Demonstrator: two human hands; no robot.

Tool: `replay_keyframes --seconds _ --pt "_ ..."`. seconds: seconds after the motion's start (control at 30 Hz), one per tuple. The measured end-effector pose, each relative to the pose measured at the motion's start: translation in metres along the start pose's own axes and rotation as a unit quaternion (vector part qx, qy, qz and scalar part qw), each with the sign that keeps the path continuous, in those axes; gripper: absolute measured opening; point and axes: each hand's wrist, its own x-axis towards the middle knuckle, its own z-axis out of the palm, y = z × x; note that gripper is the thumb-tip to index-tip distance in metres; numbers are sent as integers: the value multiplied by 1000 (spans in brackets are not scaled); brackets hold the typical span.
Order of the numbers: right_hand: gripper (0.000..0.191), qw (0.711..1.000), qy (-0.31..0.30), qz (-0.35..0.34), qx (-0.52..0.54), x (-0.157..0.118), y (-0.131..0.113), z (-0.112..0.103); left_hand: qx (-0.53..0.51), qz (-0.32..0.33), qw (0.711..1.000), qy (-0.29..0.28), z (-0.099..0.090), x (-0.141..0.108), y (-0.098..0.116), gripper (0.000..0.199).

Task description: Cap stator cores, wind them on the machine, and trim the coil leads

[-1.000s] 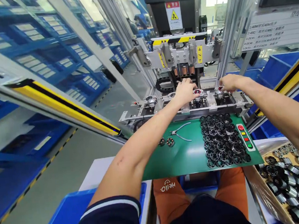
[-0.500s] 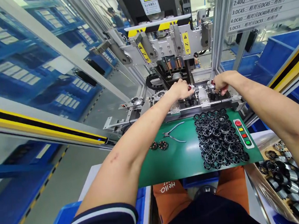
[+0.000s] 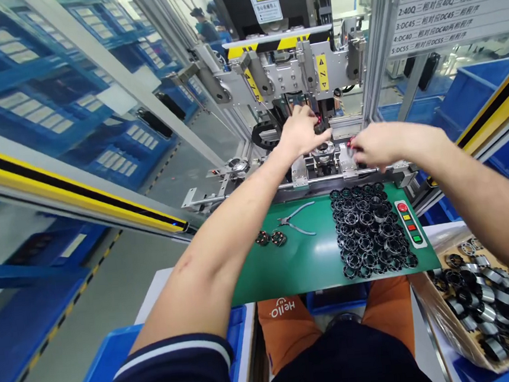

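My left hand [image 3: 303, 132] is over the middle of the machine's fixture row, thumb apart from the fingers, with a small dark and red part partly visible beyond the fingers. Just below its thumb sits a round metal fixture [image 3: 323, 149]. My right hand [image 3: 377, 144] is at the right end of the row, fingers curled, with something small and red at the fingertips, too blurred to name. Another round fixture [image 3: 237, 165] lies at the left end. On the green work surface [image 3: 306, 269] are pliers [image 3: 299, 220] with open handles and two copper-wound rings [image 3: 278, 238].
Several black rings [image 3: 366, 243] cover the green surface's right side, beside a button panel [image 3: 411, 223]. A cardboard box [image 3: 482, 302] of metal and black rings stands at the lower right. The machine's metal head [image 3: 285, 81] hangs above my hands. A person [image 3: 205, 26] is in the background.
My left hand has moved up and back from the fixture, uncovering it. The right hand has shifted slightly left, its fingertips now off the right fixture. The camera view has shifted a little.
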Motion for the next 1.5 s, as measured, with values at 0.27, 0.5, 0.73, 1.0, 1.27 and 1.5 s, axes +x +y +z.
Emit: replay_keyframes --seconds 0.27,0.5,0.73,1.0,1.27,1.5 --pt "31 970 -137 -201 4 -89 -146 112 -87 49 987 -128 -58 -218 -25 28" --pt "48 974 -147 -171 3 -30 -221 186 -40 -135 974 -180 24 -377 -49 12" --pt "40 999 -9 -24 21 -81 -155 161 -83 -167 982 -28 15 -380 -30 21" --pt "37 988 114 101 -19 -134 -36 162 -202 19 979 38 38 -267 86 32" --pt "21 990 127 55 1 -115 -24 192 -161 -4 987 -2 69 -217 142 21" --pt "15 975 189 10 115 -142 -29 171 -245 -46 967 58 50 -241 128 14"
